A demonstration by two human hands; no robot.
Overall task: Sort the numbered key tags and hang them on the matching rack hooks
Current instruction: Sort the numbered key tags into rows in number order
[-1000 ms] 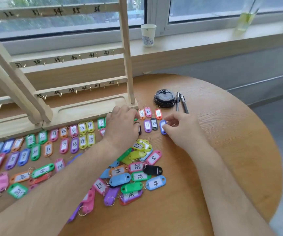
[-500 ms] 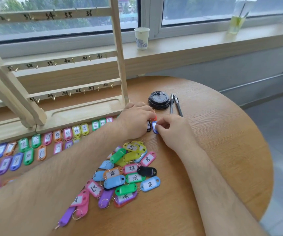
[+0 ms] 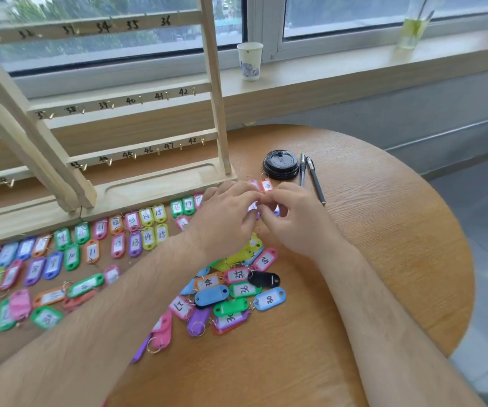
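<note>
Near the rack [image 3: 154,185], left hand [image 3: 225,221] has joined right hand [image 3: 294,223] pinching one tag [image 3: 253,207].

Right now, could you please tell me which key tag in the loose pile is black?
The black tag, at the pile's right edge beside the blue tag marked 30; every other tag there is brightly coloured.

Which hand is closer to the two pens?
Right. The right hand lies just left of the pens, toward the person. The left hand, pinching a key tag, is farther left, beyond the right hand.
</note>
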